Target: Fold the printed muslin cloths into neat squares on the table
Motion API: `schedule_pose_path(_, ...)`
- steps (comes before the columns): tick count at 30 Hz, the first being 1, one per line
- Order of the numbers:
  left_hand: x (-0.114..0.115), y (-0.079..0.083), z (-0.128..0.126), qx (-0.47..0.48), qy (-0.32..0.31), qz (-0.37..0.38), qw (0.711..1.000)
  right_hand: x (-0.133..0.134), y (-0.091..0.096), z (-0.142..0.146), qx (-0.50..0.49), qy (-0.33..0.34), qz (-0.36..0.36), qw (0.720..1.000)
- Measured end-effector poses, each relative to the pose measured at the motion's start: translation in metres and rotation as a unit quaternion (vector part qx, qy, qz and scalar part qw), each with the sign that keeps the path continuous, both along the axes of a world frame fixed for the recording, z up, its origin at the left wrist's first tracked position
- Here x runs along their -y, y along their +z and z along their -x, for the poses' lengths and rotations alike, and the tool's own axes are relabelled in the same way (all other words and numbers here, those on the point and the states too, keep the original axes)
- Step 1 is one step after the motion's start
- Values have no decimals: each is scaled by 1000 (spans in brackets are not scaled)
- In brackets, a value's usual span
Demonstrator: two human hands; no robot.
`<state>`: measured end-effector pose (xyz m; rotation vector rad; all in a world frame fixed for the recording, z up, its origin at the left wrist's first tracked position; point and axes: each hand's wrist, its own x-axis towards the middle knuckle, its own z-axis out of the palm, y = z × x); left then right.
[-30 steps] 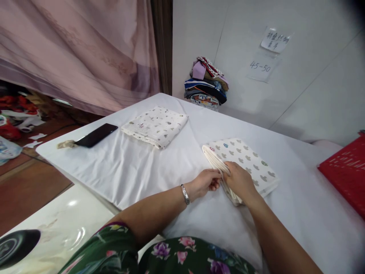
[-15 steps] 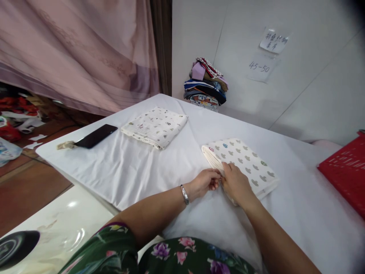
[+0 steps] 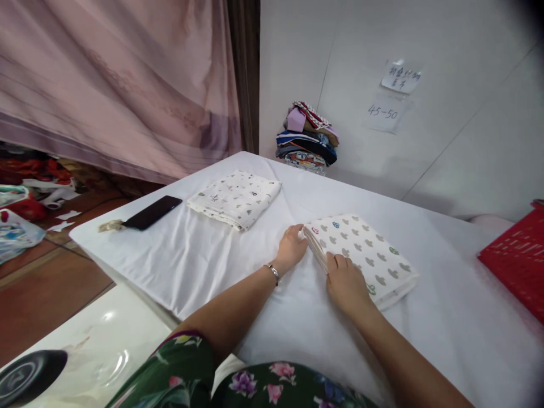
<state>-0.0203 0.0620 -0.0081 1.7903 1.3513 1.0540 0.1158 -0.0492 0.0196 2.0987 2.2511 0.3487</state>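
A folded white cloth (image 3: 374, 241) printed with grey mushroom-like shapes and a few coloured ones lies on the white-covered table (image 3: 221, 263). At its far-left corner my left hand (image 3: 292, 247) pinches the layered edge, fingertips partly hidden. My right hand (image 3: 347, 286) grips the near-left edge of the same cloth, fingers bent over the top and the thumb out of sight. The stacked layers show between my two hands. Farther left rests a second folded white cloth (image 3: 236, 198) with small scattered prints, apart from both hands.
A black phone (image 3: 153, 212) with a tassel lies near the table's left edge. A red basket (image 3: 516, 255) stands at the right. Behind the table are a pile of folded fabrics (image 3: 306, 139) and a wall with paper notes (image 3: 402, 76). A pink curtain (image 3: 127, 79) hangs at the left.
My left hand has moved away from my right hand, up along the cloth's edge to its far-left corner. My right hand stays on the near-left edge. The view has shifted slightly.
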Motion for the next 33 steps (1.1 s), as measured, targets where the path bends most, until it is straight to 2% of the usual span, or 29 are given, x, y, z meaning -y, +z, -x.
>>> schedule_pose_path(7,-30,1,-3,-91,-49,-38,994,24,-19,-9,4,63,-53,997)
schedule_pose_path(12,-49,0,2,-65,-146,1,987,40,-36,-19,-45,105,-112,987)
schedule_pose_path(15,-57,0,4,-66,-174,-2,983,42,-44,-23,-61,117,-120,984)
schedule_pose_path(19,-62,-5,1,-104,-162,-39,981,45,-50,-29,-77,143,-135,977)
schedule_pose_path(24,-64,-15,2,-104,-141,-53,983,52,-51,-35,-90,175,-139,971)
schedule_pose_path(28,-62,-9,2,-122,-146,-41,981,54,-50,-35,-94,175,-142,970)
schedule_pose_path(31,-52,6,-8,-156,-177,-126,964,52,-50,-33,-91,172,-122,973)
schedule_pose_path(33,-42,14,-19,-189,-216,-201,937,51,-49,-33,-96,167,-106,976)
